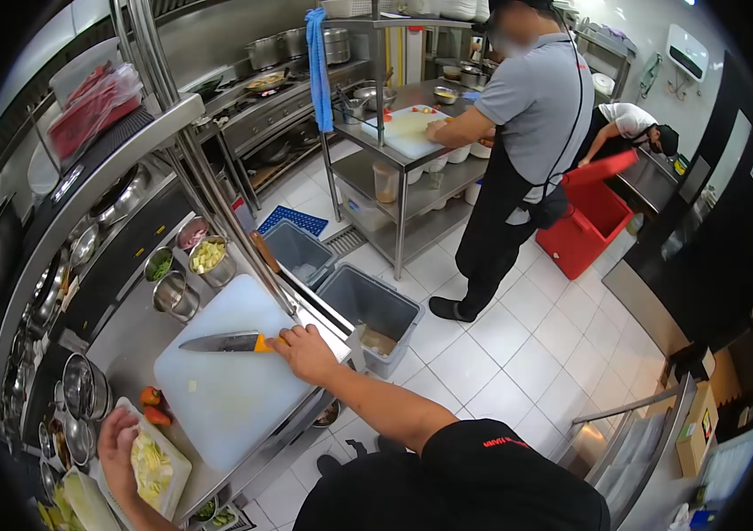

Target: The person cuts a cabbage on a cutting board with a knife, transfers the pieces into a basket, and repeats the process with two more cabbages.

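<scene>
On the white cutting board [244, 398] a knife [222, 342] lies flat, its blade pointing left. The fingers of my right hand [306, 354] are closed on its yellow handle. A small pale piece of food sits on the board in front of the blade. My left hand [118, 451] is over the left side of a white container [180, 482] with chopped pale-green leaves [152, 469]; its fingers are apart, and I see nothing in them. Red-orange peppers [154, 405] lie between that container and the board.
Metal pots hold yellow-green chunks [207, 256] and chopped greens [159, 263] behind the board. Grey bins [372, 301] stand beyond the counter. One co-worker [536, 97] works at another board [407, 133]; another [629, 124] bends near a red bin [582, 232].
</scene>
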Motion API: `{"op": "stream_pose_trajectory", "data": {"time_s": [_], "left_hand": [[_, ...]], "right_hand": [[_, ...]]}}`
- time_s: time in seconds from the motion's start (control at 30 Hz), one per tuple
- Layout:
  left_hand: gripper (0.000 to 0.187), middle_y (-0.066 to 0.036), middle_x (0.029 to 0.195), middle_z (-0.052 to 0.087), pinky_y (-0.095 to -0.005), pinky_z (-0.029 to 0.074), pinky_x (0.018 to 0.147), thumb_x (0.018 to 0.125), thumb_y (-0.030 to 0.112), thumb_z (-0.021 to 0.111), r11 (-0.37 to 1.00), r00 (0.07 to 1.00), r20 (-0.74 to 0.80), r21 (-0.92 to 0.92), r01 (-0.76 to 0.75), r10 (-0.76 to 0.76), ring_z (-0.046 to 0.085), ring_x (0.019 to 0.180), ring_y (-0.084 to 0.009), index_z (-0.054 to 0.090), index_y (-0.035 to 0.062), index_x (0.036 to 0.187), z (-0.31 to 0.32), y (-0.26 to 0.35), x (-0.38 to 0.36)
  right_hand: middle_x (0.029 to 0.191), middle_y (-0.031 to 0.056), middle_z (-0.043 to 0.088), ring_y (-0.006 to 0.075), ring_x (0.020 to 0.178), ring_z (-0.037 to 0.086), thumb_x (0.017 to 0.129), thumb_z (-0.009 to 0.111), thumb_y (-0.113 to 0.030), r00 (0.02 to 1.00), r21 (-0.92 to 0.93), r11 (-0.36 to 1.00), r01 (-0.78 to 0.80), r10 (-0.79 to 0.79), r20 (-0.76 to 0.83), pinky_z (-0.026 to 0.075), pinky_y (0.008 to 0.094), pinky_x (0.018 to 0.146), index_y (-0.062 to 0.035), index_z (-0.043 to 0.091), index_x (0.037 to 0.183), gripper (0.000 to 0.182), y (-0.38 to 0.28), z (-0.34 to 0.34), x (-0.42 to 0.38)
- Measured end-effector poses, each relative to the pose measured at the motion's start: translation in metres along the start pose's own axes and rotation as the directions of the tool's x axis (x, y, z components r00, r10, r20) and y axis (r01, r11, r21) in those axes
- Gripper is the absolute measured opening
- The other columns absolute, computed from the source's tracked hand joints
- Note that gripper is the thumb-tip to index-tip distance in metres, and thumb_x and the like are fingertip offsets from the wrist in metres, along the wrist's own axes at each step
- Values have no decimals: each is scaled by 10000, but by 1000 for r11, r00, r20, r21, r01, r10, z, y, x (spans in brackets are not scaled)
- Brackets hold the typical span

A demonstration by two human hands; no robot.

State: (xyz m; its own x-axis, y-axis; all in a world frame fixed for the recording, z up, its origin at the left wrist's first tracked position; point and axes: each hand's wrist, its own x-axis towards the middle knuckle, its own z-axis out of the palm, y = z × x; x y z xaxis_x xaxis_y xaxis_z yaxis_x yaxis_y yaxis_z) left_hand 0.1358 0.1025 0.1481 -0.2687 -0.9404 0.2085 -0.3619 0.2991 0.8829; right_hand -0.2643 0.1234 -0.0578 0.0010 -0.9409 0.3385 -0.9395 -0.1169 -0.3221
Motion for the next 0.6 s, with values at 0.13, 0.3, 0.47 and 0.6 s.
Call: {"op": "stream_pose_trajectory", "data": {"time_s": [0.13, 0.3, 0.47, 0.6], "left_hand": [[496, -143, 1178, 655, -340, 471, 971, 970, 290, 679, 884, 957, -227, 388, 261, -182, 614, 1077, -231, 584, -59, 1309, -129, -161, 3], [901, -296, 1558, 356, -522, 261, 1206, 856, 455, 756, 511, 924, -148, 797, 323, -353, 284, 1465, -481, 357, 34, 1545, -156, -283, -3], [993, -425, 1514, 293, -513, 329, 1172, 796, 423, 767, 461, 878, -218, 783, 418, -426, 300, 1435, -537, 269, 82, 1584, -128, -283, -1], [788, -304, 1246, 629, -480, 452, 1043, 743, 255, 800, 631, 919, -127, 692, 351, -373, 583, 1207, -465, 474, 3, 1414, -135, -277, 10]], "right_hand": [[1166, 57, 625, 229, 1131, 552, 939, 495, -101, 998, -44, 997, -70, 70, -9, 357, 426, 990, -191, 612, 1337, 424, -16, -1, 10], [1139, 60, 631, 237, 1111, 564, 922, 514, -90, 992, -31, 996, -79, 75, -101, 362, 430, 993, -205, 627, 1312, 421, -25, 19, 21], [1154, 51, 637, 236, 1127, 563, 912, 531, -93, 992, -77, 993, -90, 82, -100, 366, 423, 1001, -216, 632, 1310, 429, -30, 17, 22], [1153, 46, 642, 232, 1130, 564, 925, 531, -95, 989, -80, 991, -110, 101, -109, 362, 404, 1014, -226, 635, 1314, 424, -34, 14, 22]]}}
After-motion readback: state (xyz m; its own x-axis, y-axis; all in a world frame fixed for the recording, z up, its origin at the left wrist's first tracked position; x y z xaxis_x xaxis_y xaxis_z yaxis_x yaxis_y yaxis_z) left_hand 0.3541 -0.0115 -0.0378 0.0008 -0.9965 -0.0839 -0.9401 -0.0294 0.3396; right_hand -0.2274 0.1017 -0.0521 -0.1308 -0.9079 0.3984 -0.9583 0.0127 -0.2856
